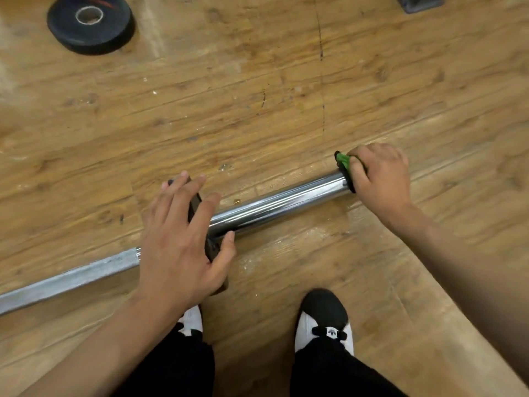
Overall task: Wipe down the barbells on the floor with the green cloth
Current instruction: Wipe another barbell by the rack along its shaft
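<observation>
A chrome barbell (274, 203) lies on the wooden floor, running from the lower left up to the right. Its thick shiny sleeve is in the middle, and the thinner grey shaft (71, 277) continues to the left edge. My right hand (380, 180) grips the green cloth (343, 160) wrapped round the sleeve's right end. My left hand (183, 239) rests with straight, spread fingers on the dark collar (196, 206) where sleeve meets shaft. Most of the cloth is hidden under my right hand.
A black weight plate (90, 24) lies flat on the floor at the far left. A dark metal base (420, 2) shows at the top right edge. My two black-and-white shoes (325, 322) stand just behind the bar.
</observation>
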`<state>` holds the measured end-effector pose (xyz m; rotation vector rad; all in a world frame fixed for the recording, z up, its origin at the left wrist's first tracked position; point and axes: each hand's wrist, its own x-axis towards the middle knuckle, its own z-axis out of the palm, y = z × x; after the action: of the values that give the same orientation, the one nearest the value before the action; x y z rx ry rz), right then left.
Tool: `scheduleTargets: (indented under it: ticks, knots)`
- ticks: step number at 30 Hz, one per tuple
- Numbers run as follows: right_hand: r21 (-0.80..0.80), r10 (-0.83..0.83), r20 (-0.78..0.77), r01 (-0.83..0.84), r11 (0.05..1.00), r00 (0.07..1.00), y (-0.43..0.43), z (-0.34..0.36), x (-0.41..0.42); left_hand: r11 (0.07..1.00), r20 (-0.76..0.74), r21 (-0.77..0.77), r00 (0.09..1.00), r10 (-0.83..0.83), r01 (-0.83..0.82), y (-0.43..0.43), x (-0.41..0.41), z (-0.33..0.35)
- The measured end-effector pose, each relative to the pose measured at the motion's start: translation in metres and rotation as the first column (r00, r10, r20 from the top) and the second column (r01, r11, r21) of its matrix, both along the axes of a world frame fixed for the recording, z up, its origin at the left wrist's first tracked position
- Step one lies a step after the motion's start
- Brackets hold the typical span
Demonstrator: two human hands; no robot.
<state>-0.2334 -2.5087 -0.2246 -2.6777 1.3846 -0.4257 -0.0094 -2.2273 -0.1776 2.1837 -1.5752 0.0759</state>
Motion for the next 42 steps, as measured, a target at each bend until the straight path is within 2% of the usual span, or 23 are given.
scheduleTargets:
  ticks: [2,4,7,10,14,17,22,25,30,34,38,40,42]
  knots:
    - [0.042,-0.106,0.02,0.105,0.994,0.994,0.003,0.002,0.013,1.0,-0.028,0.002,1.0,-0.005,0.005,-0.004,0.005,-0.001]
    - [0.06,-0.138,0.046,0.135,0.989,0.989,0.028,0.004,0.034,1.0,-0.072,0.01,0.997,-0.016,0.017,-0.008,0.011,0.0]
    - [0.084,0.038,0.047,-0.042,0.996,0.998,0.093,0.006,0.077,0.999,-0.109,0.033,0.994,-0.032,0.036,-0.017,0.023,0.002]
    - [-0.015,0.257,0.06,-0.256,0.966,0.965,0.143,0.001,0.12,0.997,-0.123,0.075,0.992,-0.013,0.023,-0.026,0.038,0.005]
    - [-0.119,0.377,0.003,-0.374,0.92,0.926,0.122,-0.004,0.129,0.992,-0.072,0.124,0.996,0.047,-0.038,-0.034,0.051,0.012]
    - [-0.126,0.322,0.022,-0.317,0.94,0.946,0.111,-0.005,0.127,0.987,-0.007,0.157,1.0,0.028,-0.027,-0.019,0.044,0.013]
    - [-0.076,0.191,0.133,-0.183,0.98,0.972,0.112,0.004,0.151,0.983,-0.048,0.172,0.997,0.067,-0.057,0.015,0.051,0.007]
    - [-0.088,0.205,0.239,-0.189,0.978,0.949,0.119,0.025,0.158,0.978,-0.058,0.176,0.991,0.121,-0.109,0.031,0.071,0.01]
    - [-0.114,0.418,0.234,-0.403,0.908,0.878,0.135,0.079,0.153,0.951,-0.009,0.217,0.974,0.227,-0.219,0.077,0.112,0.006]
    - [-0.113,0.638,0.129,-0.628,0.77,0.759,0.15,0.119,0.165,0.908,-0.004,0.261,0.94,0.342,-0.329,0.104,0.136,-0.002]
    - [-0.142,0.759,0.069,-0.747,0.65,0.647,0.167,0.145,0.199,0.895,-0.013,0.292,0.934,0.356,-0.337,0.111,0.141,-0.004]
    - [-0.15,0.767,0.053,-0.754,0.64,0.64,0.184,0.147,0.221,0.898,0.002,0.305,0.943,0.332,-0.316,0.113,0.144,-0.008]
    - [-0.166,0.733,-0.003,-0.723,0.671,0.68,0.201,0.137,0.245,0.892,0.016,0.314,0.941,0.337,-0.324,0.112,0.152,-0.014]
